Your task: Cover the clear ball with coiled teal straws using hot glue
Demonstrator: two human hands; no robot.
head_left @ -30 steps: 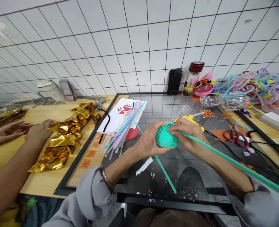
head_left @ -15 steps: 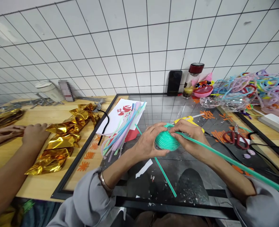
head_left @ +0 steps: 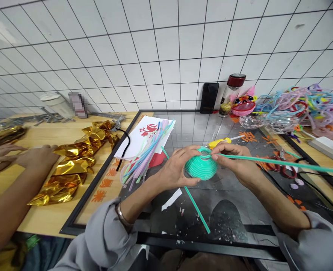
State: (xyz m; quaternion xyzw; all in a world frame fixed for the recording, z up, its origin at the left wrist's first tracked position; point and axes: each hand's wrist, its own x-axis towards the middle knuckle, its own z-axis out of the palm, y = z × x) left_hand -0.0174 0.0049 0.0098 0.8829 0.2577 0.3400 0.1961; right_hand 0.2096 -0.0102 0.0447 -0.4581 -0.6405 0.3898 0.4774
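A round teal ball wound from pipe cleaner (head_left: 202, 169), with an opening at its top, sits in my left hand (head_left: 176, 167), whose fingers curl around its left side. My right hand (head_left: 234, 162) pinches a long teal strand (head_left: 270, 161) at the ball's upper right rim, and the strand runs off to the right. Behind the ball lies a yellow-handled glue gun or similar tool (head_left: 219, 143), partly hidden by the hands. A loose teal pipe cleaner (head_left: 197, 210) lies on the dark glass below the ball.
Left of the hands, pastel pipe cleaners (head_left: 144, 158) lie over white paper (head_left: 132, 137). Red scissors (head_left: 289, 169) and a tangled pile of pipe cleaners (head_left: 304, 105) are on the right. A phone (head_left: 208, 98) and bottle (head_left: 231, 96) stand at the wall. Another person's hands (head_left: 37, 160) are beside gold foil (head_left: 73, 165).
My right hand has moved slightly right, and the strand now stretches out straighter and higher. The ball's top opening is tipped more into view. My left hand still holds the ball.
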